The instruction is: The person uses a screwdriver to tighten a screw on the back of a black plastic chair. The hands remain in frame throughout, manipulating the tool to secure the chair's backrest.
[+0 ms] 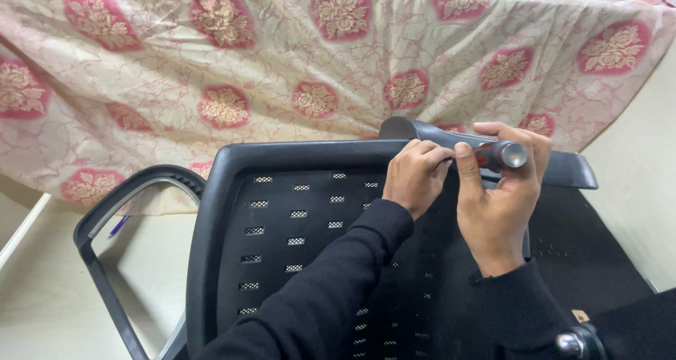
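A cream cloth (338, 57) patterned with red floral medallions hangs across the back of the scene, draped over what it covers, while a black office chair (296, 247) fills the foreground below it, its perforated plastic back shell turned toward the viewer. The chair looks bulky and fairly heavy, rigid in its shell and frame, the sort of thing best gripped by the thick rim of the back or by an armrest rather than by the slotted panel. Its near armrest (113, 219) curves out at the lower left over a pale floor (49, 296), and the far armrest (563, 168) juts to the right behind the hands. Two arms in black sleeves reach in from below. The right hand (501, 205) is wrapped firmly round the handle of a screwdriver (503, 154), whose rounded metal-looking butt end faces the camera and whose grip shows a touch of red; the tool seems light, stiff and hard, easiest held by that handle. The left hand (417, 175) is curled nearly closed at the chair's top edge, fingertips pinched just beside the tool's front, though whether they hold the shaft or a small fastener cannot be told. The tip itself is hidden. A small metal fitting (570, 343) glints at the lower right.
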